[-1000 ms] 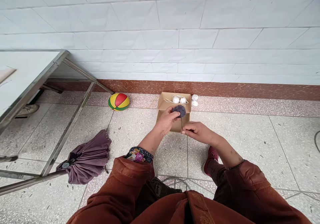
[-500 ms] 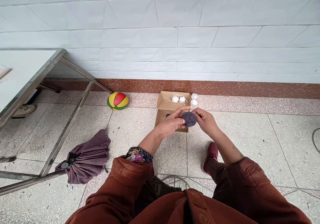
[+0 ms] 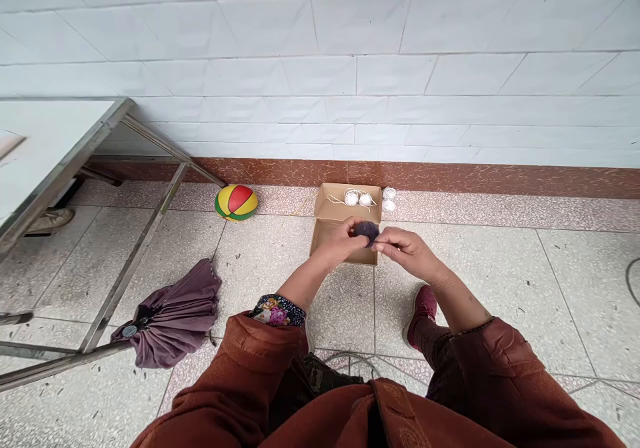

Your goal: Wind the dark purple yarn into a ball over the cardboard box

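My left hand [image 3: 339,245] grips a small dark purple ball of yarn [image 3: 367,229] above an open cardboard box [image 3: 334,213] on the floor. My right hand [image 3: 407,251] sits just right of the ball, its fingertips pinched together at the ball's edge, apparently on a strand too thin to make out. Most of the ball is hidden by my fingers. Two white yarn balls [image 3: 359,199] lie in the far end of the box.
Two more white balls [image 3: 389,199] lie on the floor right of the box by the wall. A coloured ball [image 3: 237,203] rests to the left. A folded purple umbrella [image 3: 167,315] lies by a metal table frame [image 3: 131,258]. My red shoe [image 3: 423,305] is below my right hand.
The yarn ball has turned in my left hand and is now more covered. My right hand came up to the ball, then drew slightly down and right with pinched fingers.
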Motion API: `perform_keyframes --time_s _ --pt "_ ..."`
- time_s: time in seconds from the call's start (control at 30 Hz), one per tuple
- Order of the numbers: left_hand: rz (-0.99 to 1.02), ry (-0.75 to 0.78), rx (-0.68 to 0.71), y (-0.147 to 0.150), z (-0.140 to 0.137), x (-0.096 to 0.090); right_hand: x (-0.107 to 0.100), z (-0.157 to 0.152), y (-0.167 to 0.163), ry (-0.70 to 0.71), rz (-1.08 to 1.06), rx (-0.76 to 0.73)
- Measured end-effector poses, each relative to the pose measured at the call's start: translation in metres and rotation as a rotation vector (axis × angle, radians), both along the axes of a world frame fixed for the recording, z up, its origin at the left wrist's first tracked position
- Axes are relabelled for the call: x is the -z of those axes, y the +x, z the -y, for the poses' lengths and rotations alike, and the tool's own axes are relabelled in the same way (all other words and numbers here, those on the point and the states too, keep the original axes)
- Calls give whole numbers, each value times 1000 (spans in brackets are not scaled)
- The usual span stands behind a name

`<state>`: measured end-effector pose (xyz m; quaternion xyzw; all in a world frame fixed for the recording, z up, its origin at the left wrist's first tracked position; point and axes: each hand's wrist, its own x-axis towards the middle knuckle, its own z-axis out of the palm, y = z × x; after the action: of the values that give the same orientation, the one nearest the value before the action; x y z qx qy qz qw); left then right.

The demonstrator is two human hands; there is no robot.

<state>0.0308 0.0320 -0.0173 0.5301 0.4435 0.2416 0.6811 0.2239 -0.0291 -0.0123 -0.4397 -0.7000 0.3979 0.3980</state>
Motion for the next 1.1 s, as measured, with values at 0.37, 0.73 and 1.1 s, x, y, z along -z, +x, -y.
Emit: perform_keyframes --time_s 0.37,0.73,1.1 --pt "524 -334 78 1 5 -7 30 -11 4 -12 158 351" --pt "31 -1 -140 0 -4 2 1 6 -9 -95 -1 -193" --pt "411 -225 237 -3 6 -8 22 -9 4 -62 67 336"
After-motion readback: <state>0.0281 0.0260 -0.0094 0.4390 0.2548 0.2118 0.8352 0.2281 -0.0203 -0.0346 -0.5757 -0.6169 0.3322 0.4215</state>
